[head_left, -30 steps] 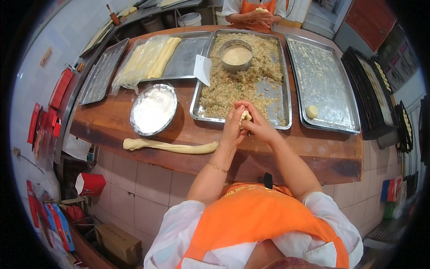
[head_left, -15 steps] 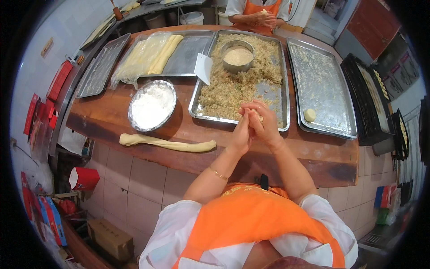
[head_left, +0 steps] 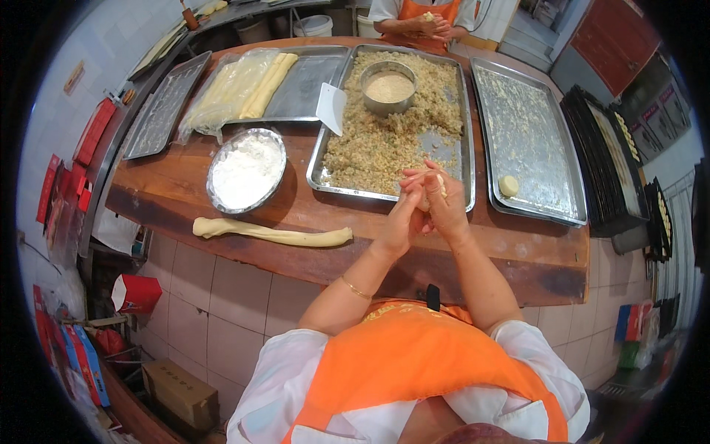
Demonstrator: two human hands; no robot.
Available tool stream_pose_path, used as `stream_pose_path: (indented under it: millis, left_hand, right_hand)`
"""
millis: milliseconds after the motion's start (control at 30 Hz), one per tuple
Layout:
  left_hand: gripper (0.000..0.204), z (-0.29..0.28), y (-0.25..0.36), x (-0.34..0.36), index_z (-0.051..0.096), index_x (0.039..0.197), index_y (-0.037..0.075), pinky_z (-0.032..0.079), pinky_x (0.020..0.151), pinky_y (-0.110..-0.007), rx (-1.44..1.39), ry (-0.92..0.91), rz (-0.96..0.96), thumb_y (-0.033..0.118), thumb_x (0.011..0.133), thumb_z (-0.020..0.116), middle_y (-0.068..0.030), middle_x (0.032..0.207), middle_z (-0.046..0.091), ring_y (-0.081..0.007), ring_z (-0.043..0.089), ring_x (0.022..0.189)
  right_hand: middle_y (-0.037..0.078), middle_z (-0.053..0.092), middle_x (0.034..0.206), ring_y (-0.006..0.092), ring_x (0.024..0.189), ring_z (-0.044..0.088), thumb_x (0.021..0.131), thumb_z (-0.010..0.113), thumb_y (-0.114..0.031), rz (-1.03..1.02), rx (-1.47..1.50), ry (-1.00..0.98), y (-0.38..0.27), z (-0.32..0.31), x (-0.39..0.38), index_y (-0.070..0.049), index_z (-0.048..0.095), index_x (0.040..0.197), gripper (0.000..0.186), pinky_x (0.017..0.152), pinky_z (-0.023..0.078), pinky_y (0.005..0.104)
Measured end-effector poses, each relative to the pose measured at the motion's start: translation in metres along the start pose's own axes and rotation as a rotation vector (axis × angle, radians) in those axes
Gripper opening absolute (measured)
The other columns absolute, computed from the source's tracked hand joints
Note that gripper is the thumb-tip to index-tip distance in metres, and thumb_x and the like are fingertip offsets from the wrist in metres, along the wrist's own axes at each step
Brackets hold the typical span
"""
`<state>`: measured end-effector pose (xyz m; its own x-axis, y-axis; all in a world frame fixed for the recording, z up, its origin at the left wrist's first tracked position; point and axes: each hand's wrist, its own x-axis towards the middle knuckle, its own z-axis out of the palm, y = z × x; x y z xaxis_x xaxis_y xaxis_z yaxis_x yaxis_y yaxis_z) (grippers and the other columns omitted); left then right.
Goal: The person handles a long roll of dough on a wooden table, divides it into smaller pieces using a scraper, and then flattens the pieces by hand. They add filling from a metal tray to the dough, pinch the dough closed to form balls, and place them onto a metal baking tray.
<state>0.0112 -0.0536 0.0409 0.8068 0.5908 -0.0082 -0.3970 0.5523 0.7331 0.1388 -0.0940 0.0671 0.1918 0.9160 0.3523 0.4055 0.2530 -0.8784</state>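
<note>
Over the front edge of a metal tray, my left hand [head_left: 404, 220] and my right hand [head_left: 448, 209] are cupped together. Between the palms sits a small pale piece of dough [head_left: 441, 185], mostly hidden by the fingers. Crumbly yellow-brown filling [head_left: 370, 152] fills much of the tray [head_left: 467, 148] beyond them, and a round metal tin [head_left: 385, 109] of pale grains stands on it. To the left, a long rope of dough [head_left: 274, 233] lies along the table's front edge, below a bowl of white flour [head_left: 246, 172].
One dough ball [head_left: 508, 186] rests on the right-hand tray [head_left: 529, 133]. At the back left, dough strips [head_left: 240, 89] lie partly under plastic, near a white scraper [head_left: 330, 108]. A co-worker [head_left: 423, 26] across the wooden table [head_left: 503, 259] holds dough. Dark stacked trays [head_left: 603, 163] stand at right.
My hands have shifted slightly around the dough; the fingers are a little more parted and more of the dough shows. The whole view has moved slightly.
</note>
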Motion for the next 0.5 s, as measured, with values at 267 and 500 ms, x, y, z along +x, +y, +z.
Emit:
stream_pose_path:
  millis: [267, 500]
  left_hand:
    - [0.052, -0.029, -0.01, 0.007, 0.045, 0.137, 0.016, 0.035, 0.053, -0.019, 0.101, -0.116, -0.058, 0.056, 0.105, 0.041, 0.0028, 0.104, 0.058, -0.0034, 0.05, 0.073]
    - [0.057, 0.002, 0.001, -0.003, 0.055, 0.119, 0.01, 0.033, 0.049, -0.02, 0.059, 0.015, 0.055, 0.063, 0.103, 0.04, 0.002, 0.081, 0.055, -0.0054, 0.046, 0.057]
  right_hand:
    - [0.014, 0.071, 0.119, 0.0321, 0.133, 0.053, 0.102, 0.049, -0.054, -0.178, -0.068, -0.077, -0.013, 0.003, 0.004, -0.002, 0.074, 0.108, 0.058, 0.118, 0.028, 0.0486]
    - [0.013, 0.072, 0.12, 0.031, 0.134, 0.053, 0.104, 0.046, -0.049, -0.104, 0.121, 0.132, -0.005, 0.004, 0.003, -0.005, 0.075, 0.108, 0.053, 0.118, 0.028, 0.0505]
